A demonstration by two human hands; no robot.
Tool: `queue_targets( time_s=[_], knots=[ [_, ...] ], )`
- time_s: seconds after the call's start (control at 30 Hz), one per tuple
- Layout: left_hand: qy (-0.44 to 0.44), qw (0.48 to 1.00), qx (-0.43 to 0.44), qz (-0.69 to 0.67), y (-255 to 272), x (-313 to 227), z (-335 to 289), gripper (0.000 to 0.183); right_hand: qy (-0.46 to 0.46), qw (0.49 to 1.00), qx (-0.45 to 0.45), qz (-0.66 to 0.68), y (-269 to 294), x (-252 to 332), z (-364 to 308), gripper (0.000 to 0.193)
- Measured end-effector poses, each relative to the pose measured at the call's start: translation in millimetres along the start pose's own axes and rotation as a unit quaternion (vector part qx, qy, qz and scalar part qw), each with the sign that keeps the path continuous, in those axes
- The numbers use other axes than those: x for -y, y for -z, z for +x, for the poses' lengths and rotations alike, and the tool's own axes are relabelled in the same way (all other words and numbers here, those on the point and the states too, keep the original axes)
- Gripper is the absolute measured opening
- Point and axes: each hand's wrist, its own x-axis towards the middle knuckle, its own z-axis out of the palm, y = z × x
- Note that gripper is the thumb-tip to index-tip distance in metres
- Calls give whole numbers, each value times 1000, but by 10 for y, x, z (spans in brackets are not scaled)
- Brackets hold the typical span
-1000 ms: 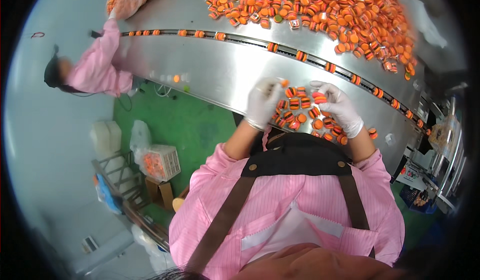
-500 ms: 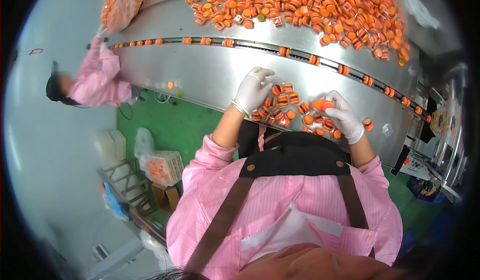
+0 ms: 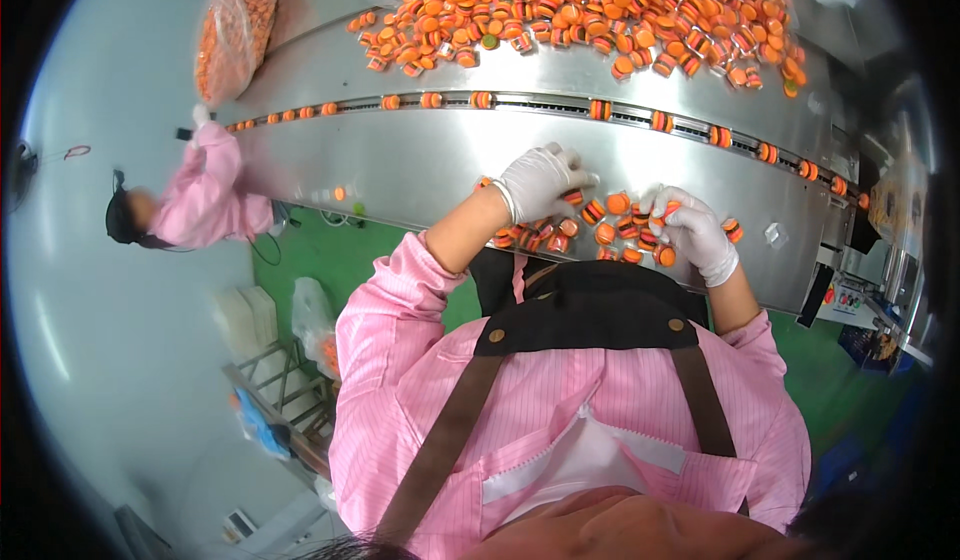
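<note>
On the steel table near me lies a small group of burger-shaped candies [image 3: 602,233], round and layered in orange, red and black, several in clear wrappers. My left hand [image 3: 545,182], in a white glove, reaches over the left part of this group. Its fingers are bent and somewhat apart; a candy [image 3: 572,197] shows just under the fingertips, and the palm hides others. At the group's right side, my gloved right hand [image 3: 695,235] pinches an orange candy [image 3: 669,212] between thumb and fingers.
A narrow conveyor track [image 3: 545,105] carries spaced candies across the table. Beyond it spreads a large candy heap [image 3: 600,10]. At far left, a co-worker in pink [image 3: 205,175] stands near a filled clear bag [image 3: 235,35]. Machinery [image 3: 890,250] stands at right.
My left hand has come down and to the right, from above the group's far edge onto its candies. My right hand keeps its candy nearly in place. The whole view has shifted slightly.
</note>
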Motion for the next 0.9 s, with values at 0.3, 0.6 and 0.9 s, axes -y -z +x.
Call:
queue_targets(
  time_s=[0.3,0.6,0.9],
  knots=[
    [-10,999,12,-35,-267,178,309,34,26,1000,-9,15,107,17,-205,16],
    [172,962,-164,-133,-317,54,1190,27,37,998,7,42,79,-191,-324,21],
    [257,922,-255,-134,-265,63,846,36,23,1000,13,8,-120,-250,-406,41]
  ],
)
